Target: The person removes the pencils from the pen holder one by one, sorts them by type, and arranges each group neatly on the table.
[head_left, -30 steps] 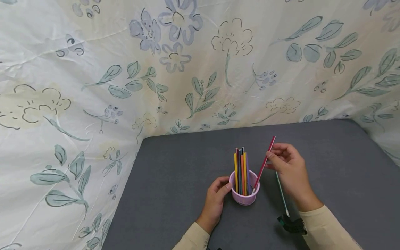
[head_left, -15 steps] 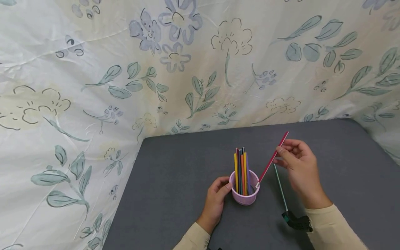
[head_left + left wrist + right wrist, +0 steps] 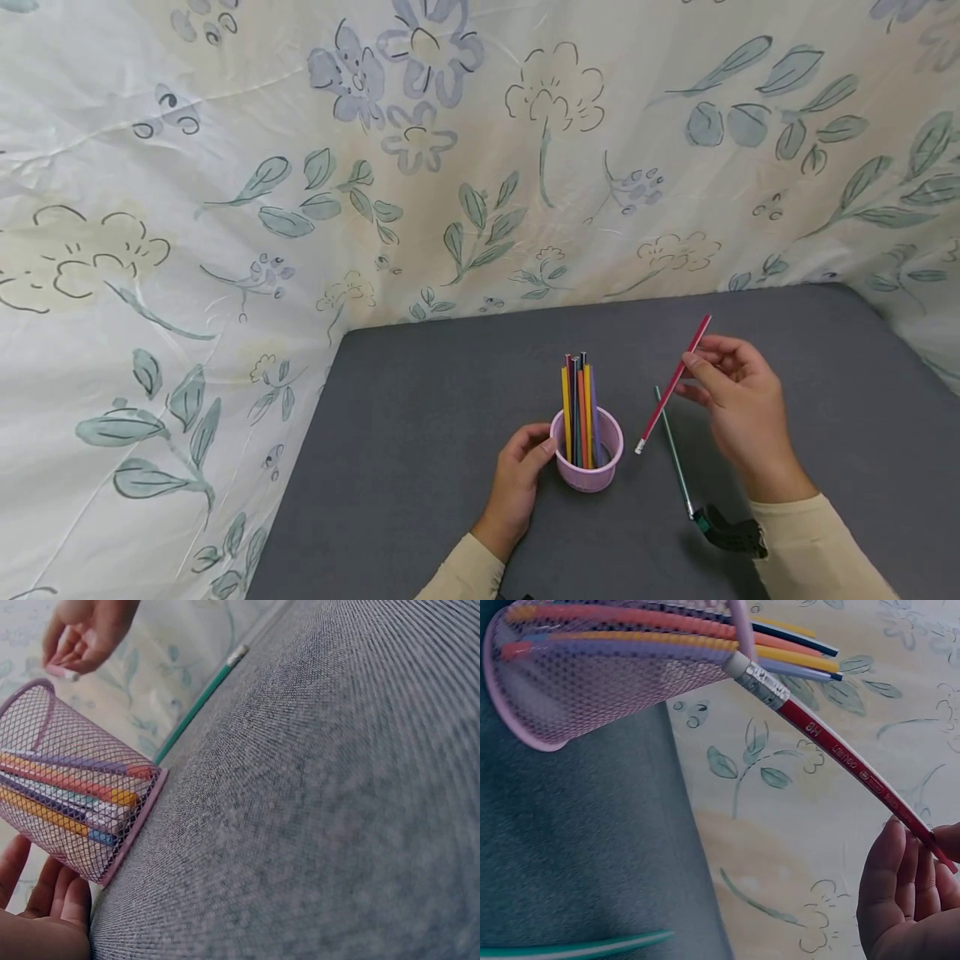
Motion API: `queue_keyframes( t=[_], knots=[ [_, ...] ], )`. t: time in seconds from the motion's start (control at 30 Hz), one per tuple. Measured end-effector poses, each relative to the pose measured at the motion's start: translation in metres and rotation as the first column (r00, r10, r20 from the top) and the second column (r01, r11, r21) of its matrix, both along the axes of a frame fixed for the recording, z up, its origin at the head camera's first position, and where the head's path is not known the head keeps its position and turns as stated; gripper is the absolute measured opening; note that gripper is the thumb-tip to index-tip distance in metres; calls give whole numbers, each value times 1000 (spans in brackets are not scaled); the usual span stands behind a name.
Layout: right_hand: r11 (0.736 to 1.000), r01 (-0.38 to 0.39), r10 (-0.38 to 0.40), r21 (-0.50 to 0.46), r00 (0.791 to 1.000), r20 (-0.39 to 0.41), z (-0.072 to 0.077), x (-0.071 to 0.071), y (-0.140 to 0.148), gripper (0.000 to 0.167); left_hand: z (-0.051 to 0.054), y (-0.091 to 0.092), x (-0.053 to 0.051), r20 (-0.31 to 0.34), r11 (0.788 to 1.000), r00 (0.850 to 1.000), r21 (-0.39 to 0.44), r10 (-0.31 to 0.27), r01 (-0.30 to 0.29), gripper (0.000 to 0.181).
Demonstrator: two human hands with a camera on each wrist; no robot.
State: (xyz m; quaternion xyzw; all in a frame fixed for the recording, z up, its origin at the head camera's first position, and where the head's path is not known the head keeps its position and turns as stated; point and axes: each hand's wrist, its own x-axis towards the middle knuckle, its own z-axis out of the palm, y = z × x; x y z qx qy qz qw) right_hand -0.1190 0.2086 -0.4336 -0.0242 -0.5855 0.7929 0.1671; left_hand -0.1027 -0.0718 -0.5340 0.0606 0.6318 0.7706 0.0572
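The left hand (image 3: pixel 513 483) has its grip clamped on the left side of the pink mesh cup (image 3: pixel 587 478), which stands on the table (image 3: pixel 435 400) holding colored pencils (image 3: pixel 581 408). Right of the cup, a red pencil (image 3: pixel 661 408) tilts eraser-down, clear of the rim, and a green pencil (image 3: pixel 676 458) lies flat. Farther right, the right hand (image 3: pixel 742 408) pinches the red pencil in its grip.

Beige sleeves (image 3: pixel 821 550), curved black wrist mount (image 3: pixel 731 535), green patch (image 3: pixel 702 522)

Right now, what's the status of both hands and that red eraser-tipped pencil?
Left hand holds round pink mesh cup of pencils. Right hand pinches red eraser-tipped pencil, outside cup. Possible snag: green eraser-tipped pencil lying between cup and right hand.
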Motion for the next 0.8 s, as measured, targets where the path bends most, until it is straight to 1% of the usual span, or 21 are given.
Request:
queue_keyframes(
  t=[0.2,0.3,0.37,0.53,0.8],
  knots=[
    [998,-3,1,65,1000,27,-10,0,4,24,0,0,0,3,1000,1000,-1,3,-3,33],
    [997,-11,8,77,999,34,-14,0,6,24,0,0,0,-1,1000,1000,1,2,-2,33],
    [995,-16,11,102,999,47,-16,1,8,25,0,0,0,-5,1000,1000,2,-2,2,34],
    [980,-25,7,195,995,95,-23,3,11,28,-1,0,0,-9,1000,1000,7,-10,10,33],
    [959,-32,-9,283,990,141,-38,5,20,30,-1,0,1,-8,1000,1000,5,-6,6,32]
  ],
)
